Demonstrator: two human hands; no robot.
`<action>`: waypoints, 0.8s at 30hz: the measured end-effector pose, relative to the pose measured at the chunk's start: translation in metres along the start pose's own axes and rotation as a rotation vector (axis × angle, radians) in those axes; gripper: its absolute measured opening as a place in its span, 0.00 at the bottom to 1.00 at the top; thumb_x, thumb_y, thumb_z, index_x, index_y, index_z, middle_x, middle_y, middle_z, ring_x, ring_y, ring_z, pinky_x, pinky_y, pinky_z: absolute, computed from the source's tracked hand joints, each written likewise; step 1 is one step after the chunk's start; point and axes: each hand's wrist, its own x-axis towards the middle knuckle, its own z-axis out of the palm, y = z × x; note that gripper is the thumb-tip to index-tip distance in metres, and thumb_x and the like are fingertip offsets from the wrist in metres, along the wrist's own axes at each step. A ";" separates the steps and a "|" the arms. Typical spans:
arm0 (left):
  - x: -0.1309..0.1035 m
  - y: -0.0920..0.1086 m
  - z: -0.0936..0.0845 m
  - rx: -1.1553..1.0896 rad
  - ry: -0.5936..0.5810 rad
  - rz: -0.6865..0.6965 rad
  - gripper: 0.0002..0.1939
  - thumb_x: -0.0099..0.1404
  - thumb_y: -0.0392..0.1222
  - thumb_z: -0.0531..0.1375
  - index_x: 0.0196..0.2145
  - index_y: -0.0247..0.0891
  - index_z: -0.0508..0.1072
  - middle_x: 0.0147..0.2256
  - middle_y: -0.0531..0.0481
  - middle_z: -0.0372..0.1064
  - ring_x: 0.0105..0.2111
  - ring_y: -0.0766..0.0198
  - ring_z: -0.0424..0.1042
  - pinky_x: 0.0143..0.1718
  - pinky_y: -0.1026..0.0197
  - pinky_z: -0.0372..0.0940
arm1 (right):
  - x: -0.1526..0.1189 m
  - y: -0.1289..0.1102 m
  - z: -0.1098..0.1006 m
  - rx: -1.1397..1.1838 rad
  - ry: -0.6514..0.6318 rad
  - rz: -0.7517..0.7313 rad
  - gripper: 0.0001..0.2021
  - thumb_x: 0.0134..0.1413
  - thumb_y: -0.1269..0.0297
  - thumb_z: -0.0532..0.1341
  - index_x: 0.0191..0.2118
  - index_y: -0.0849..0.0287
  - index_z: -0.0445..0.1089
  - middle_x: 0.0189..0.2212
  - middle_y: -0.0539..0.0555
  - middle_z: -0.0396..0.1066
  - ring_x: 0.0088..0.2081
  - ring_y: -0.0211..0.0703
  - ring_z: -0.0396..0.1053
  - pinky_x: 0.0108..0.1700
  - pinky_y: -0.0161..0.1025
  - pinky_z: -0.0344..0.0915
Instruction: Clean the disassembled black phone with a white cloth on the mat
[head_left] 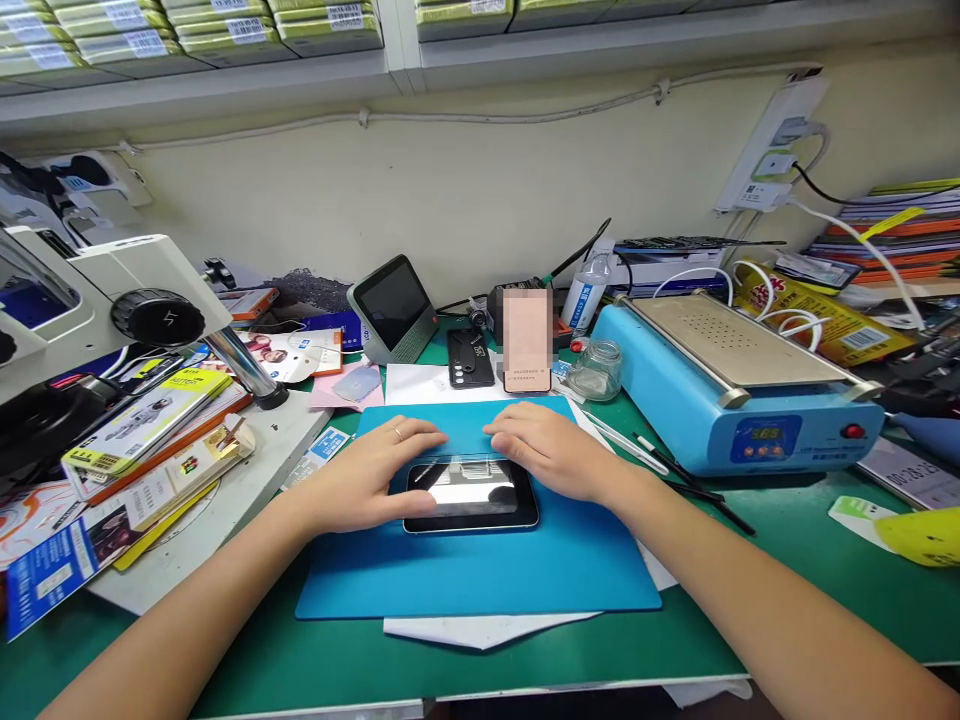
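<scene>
A dark tablet-like device (469, 500) with a glossy, reflecting screen and a thin silver rim lies flat, landscape, on a blue mat (480, 580). Over its left end is my left hand (375, 470), a ring on one finger. Its fingers stretch past the far edge, and the thumb reaches over the left part of the screen. At the far right corner my right hand (551, 450) rests palm down, fingers extended and thumb slightly apart. Neither hand grips the device; whether the fingertips press on it I cannot tell.
A blue heating-plate machine (735, 390) stands at right, with tweezers (622, 440) and a glass jar (596, 370) beside it. Behind the mat are a propped phone (527, 340), a black phone case (470, 358) and a smart display (394, 310). A microscope stand (165, 300) and boxes fill the left.
</scene>
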 end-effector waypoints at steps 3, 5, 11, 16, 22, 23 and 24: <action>0.002 0.001 0.002 0.081 -0.057 0.007 0.32 0.69 0.62 0.58 0.64 0.44 0.63 0.62 0.42 0.63 0.59 0.47 0.64 0.58 0.50 0.61 | -0.001 -0.001 0.001 -0.014 -0.087 -0.051 0.30 0.69 0.41 0.49 0.57 0.61 0.72 0.57 0.62 0.70 0.57 0.55 0.66 0.58 0.51 0.62; 0.002 0.002 0.003 0.108 -0.060 0.003 0.31 0.68 0.62 0.59 0.63 0.44 0.65 0.60 0.43 0.66 0.58 0.47 0.66 0.56 0.50 0.63 | -0.003 -0.003 0.001 -0.030 -0.137 -0.054 0.33 0.64 0.37 0.56 0.60 0.61 0.70 0.59 0.63 0.68 0.59 0.57 0.64 0.58 0.52 0.62; -0.001 0.005 0.004 0.105 -0.060 0.047 0.33 0.66 0.61 0.62 0.63 0.44 0.64 0.59 0.43 0.68 0.55 0.49 0.69 0.54 0.51 0.66 | -0.007 -0.009 0.001 -0.031 -0.192 -0.102 0.43 0.51 0.34 0.65 0.65 0.59 0.65 0.62 0.62 0.64 0.61 0.60 0.61 0.60 0.54 0.61; 0.000 0.010 0.006 0.095 -0.062 0.080 0.33 0.66 0.58 0.63 0.63 0.43 0.64 0.58 0.43 0.68 0.54 0.51 0.69 0.53 0.52 0.66 | -0.008 -0.011 0.000 -0.003 -0.234 -0.120 0.39 0.53 0.40 0.67 0.64 0.58 0.66 0.63 0.61 0.63 0.62 0.59 0.60 0.62 0.51 0.58; 0.000 0.014 0.007 0.085 -0.048 0.091 0.30 0.67 0.55 0.63 0.62 0.43 0.65 0.58 0.44 0.68 0.55 0.52 0.68 0.55 0.52 0.66 | -0.008 -0.009 -0.004 0.012 -0.248 -0.103 0.36 0.53 0.45 0.69 0.63 0.59 0.67 0.63 0.60 0.64 0.63 0.59 0.60 0.63 0.50 0.58; 0.000 0.014 0.007 0.081 -0.049 0.092 0.31 0.67 0.56 0.63 0.62 0.43 0.65 0.58 0.44 0.68 0.55 0.52 0.68 0.55 0.52 0.66 | -0.009 -0.008 -0.005 0.016 -0.256 -0.098 0.35 0.53 0.45 0.69 0.62 0.59 0.67 0.63 0.60 0.63 0.63 0.59 0.60 0.63 0.50 0.58; 0.000 0.013 0.007 0.076 -0.049 0.093 0.31 0.67 0.56 0.63 0.63 0.43 0.64 0.58 0.44 0.68 0.55 0.52 0.68 0.55 0.52 0.66 | -0.009 -0.006 -0.007 0.022 -0.265 -0.093 0.35 0.53 0.45 0.68 0.62 0.58 0.68 0.64 0.60 0.63 0.64 0.59 0.59 0.63 0.50 0.58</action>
